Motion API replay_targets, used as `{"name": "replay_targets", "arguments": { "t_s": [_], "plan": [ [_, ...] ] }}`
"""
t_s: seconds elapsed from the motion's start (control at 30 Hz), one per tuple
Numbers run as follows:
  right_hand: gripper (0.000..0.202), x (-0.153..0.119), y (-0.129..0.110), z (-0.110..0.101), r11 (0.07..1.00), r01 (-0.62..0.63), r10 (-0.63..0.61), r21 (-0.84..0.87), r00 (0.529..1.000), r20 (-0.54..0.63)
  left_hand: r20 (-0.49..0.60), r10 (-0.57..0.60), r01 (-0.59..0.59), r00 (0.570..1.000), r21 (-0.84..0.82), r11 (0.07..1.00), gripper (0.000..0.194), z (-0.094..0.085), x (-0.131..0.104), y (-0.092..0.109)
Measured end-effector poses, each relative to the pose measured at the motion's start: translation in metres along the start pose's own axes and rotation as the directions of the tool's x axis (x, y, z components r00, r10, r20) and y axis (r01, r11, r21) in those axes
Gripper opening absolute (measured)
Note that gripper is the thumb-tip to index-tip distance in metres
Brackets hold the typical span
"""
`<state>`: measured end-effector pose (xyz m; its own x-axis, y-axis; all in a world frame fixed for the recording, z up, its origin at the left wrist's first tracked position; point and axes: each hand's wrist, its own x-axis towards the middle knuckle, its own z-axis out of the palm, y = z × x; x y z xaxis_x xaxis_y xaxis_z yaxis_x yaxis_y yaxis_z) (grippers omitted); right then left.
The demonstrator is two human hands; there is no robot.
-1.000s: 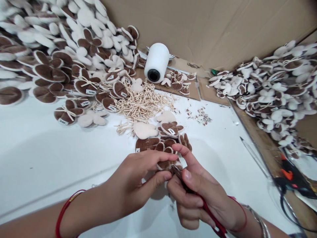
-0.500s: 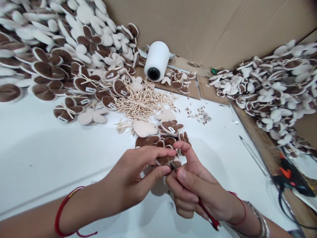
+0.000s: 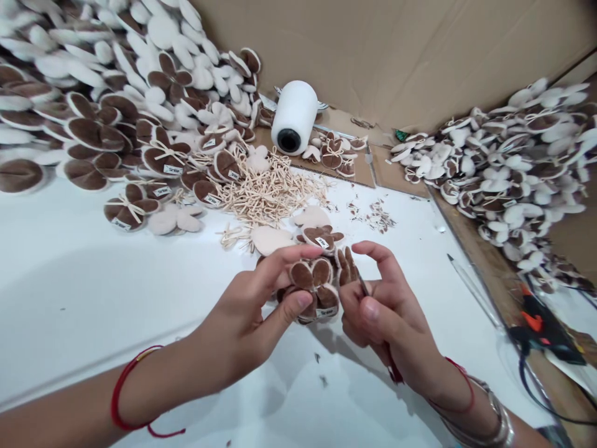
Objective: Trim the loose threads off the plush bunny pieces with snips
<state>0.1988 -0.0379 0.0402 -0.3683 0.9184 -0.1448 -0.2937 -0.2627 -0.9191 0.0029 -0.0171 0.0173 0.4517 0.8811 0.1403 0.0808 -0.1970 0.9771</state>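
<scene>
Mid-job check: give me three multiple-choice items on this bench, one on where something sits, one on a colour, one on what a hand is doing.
1. Where is the thread spool?
A. by the cardboard wall
B. in the left hand
C. on the right pile

2. What colour is the band on the left wrist?
A. blue
B. red
C. green

3. What does the left hand do?
A. lies flat
B. pinches the brown flower piece
C. holds a glue gun

Answers: 1 A, it lies at the wall's foot; 2 B, red cord shows; 3 B, thumb and fingers grip it.
</scene>
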Motion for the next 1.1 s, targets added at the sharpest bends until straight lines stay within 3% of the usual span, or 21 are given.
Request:
{"name": "replay_targets", "arguments": {
  "t_s": [0.13, 0.3, 0.43, 0.57, 0.67, 0.8, 0.93, 1.03, 1.1],
  "plan": [
    [0.029, 0.005, 0.0, 0.002, 0.973, -0.046, 0.024, -0.228, 0.995, -0.099, 0.013, 0.028, -0.026, 1.0, -0.122, 0.992, 0.045, 0.004, 0.0, 0.001],
    [0.019, 0.006, 0.002, 0.004, 0.84, -0.055, -0.025, -0.539, 0.99, -0.14, -0.049, -0.05, 0.052, 0.998, 0.053, 0.997, 0.008, 0.004, 0.003, 0.0],
    [0.025, 0.003, 0.005, 0.003, 0.748, 0.002, -0.08, -0.664, 0.993, -0.087, -0.061, -0.041, 0.05, 0.997, 0.158, 0.986, 0.018, 0.006, 0.003, 0.0],
    [0.026, 0.001, 0.007, 0.003, 0.684, 0.075, -0.129, -0.725, 0.992, -0.018, 0.014, -0.089, 0.085, 0.996, 0.204, 0.975, 0.021, 0.008, 0.002, 0.004],
    [0.025, 0.0, 0.009, 0.005, 0.7, 0.098, -0.125, -0.707, 0.992, 0.014, 0.069, -0.133, 0.111, 0.989, 0.262, 0.959, 0.023, 0.009, 0.001, 0.006],
    [0.024, -0.001, 0.011, 0.007, 0.85, -0.005, -0.006, -0.527, 1.0, -0.018, 0.128, -0.167, 0.141, 0.978, 0.19, 0.972, 0.021, 0.008, 0.0, 0.008],
    [0.025, 0.0, 0.008, 0.008, 0.958, -0.141, 0.135, -0.25, 0.99, -0.039, 0.264, -0.272, 0.298, 0.925, -0.062, 0.953, 0.024, 0.004, 0.0, 0.014],
    [0.03, 0.001, 0.004, 0.008, 0.969, -0.198, 0.195, -0.145, 0.98, -0.037, 0.364, -0.306, 0.421, 0.88, -0.298, 0.857, 0.023, 0.002, 0.0, 0.017],
    [0.033, 0.001, 0.003, 0.007, 0.97, -0.213, 0.21, -0.118, 0.977, -0.035, 0.377, -0.281, 0.433, 0.882, -0.418, 0.799, 0.02, 0.002, 0.001, 0.016]
  ]
}}
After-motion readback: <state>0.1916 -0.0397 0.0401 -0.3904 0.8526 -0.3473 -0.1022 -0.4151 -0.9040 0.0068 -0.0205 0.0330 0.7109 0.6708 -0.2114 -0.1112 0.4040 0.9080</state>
